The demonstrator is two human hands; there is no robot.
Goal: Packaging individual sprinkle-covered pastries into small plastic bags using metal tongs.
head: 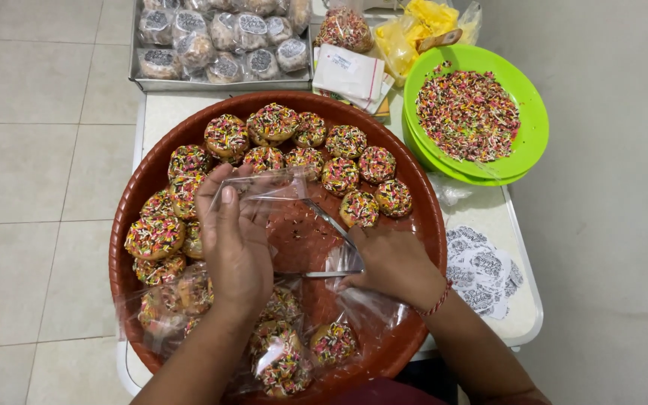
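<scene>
Holding a clear plastic bag [294, 225] between them, both hands work over the middle of a round brown tray [421, 225]. The left hand [235, 241] has its fingers curled round the bag's left edge, thumb on top, closed on the plastic. The right hand [393, 261] pinches the bag's near right corner, fingers folded in. The bag looks empty and is stretched open between the two grips, just above the tray's bare centre.

Sprinkled doughnuts [275, 142] lie in an arc along the tray's left and far sides, just beyond the bag. Bagged doughnuts [286, 360] sit at the near edge, below the left wrist.

The tray rests on a white table [523, 300]. To the far right stand stacked green plates [534, 127] heaped with coloured sprinkles [468, 114]. Round stickers [481, 274] lie at the right, near the right wrist. At the far end sits a metal tray [140, 75] of wrapped doughnuts, with yellow bags [414, 34] beside it. The floor [31, 187] is pale tile.
</scene>
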